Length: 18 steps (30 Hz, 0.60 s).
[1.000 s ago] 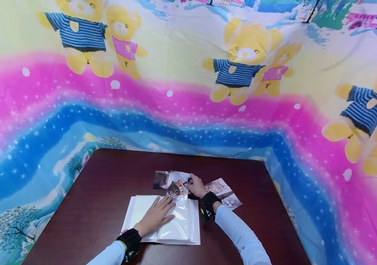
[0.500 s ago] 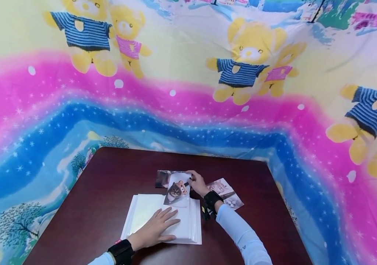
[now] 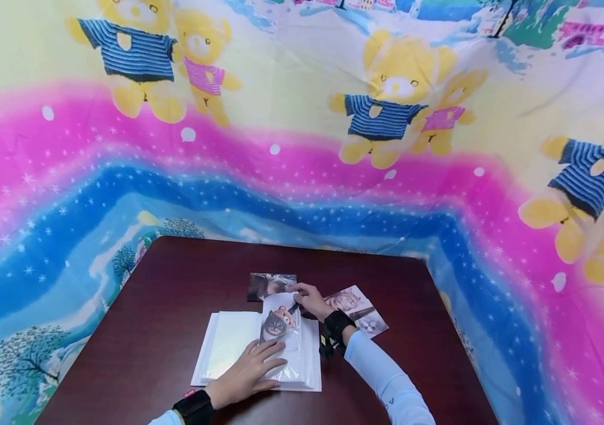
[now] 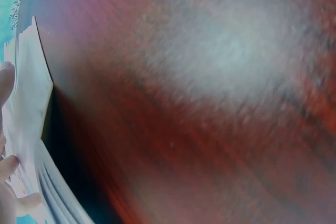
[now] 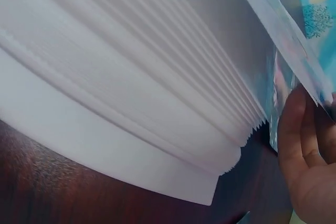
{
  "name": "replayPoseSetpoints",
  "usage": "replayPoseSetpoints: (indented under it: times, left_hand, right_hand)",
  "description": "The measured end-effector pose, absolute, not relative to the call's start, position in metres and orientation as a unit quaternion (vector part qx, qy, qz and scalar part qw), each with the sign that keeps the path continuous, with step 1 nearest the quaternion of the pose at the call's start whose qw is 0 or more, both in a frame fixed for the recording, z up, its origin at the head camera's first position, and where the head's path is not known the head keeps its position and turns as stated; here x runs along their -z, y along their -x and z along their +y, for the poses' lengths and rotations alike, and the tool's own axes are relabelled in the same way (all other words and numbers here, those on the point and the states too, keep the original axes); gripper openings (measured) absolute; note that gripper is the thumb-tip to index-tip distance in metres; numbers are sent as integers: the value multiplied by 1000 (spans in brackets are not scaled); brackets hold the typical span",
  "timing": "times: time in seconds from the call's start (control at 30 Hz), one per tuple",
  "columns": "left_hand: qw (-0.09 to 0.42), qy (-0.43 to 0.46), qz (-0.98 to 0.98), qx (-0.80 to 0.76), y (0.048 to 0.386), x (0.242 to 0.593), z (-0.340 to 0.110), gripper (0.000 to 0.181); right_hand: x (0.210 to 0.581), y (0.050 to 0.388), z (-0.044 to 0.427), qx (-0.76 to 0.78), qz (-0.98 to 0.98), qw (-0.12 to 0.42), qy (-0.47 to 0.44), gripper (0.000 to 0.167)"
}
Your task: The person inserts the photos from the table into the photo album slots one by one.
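An album with white pages lies spread on the dark table. Over its right page is a photo of a cat in a bear hat, its upper part beyond the page's top edge. My right hand pinches the photo's upper right corner; in the right wrist view the fingers of that hand are at the photo's edge, beside the stacked pages. My left hand rests with spread fingers on the lower part of the album, fingertips by the photo's bottom edge.
Behind the album lies a dark photo. Two overlapping photos lie to the right, near my right wrist. A cloth printed with bears hangs behind the brown table.
The cat photo has come down and slightly left over the right page, with my right hand holding its corner. My left hand has shifted toward the page's lower part.
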State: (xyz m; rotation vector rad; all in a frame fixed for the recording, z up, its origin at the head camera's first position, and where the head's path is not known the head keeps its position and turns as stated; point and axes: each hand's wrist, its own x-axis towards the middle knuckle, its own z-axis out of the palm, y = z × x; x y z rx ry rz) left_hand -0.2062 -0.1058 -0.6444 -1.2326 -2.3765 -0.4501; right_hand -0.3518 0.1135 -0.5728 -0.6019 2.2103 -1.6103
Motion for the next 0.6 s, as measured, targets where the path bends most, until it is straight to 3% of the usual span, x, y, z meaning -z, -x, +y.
replayPoseSetpoints:
  times: [0.2,0.6]
  left_hand:
    - [215,440,-855,171,207,649,-107,47]
    - [222,436,-856,168,207,656,-107,44]
  right_hand:
    - [578,352,115,567,777,207,177,29]
    - [605,360,116,542,795,218,163,25]
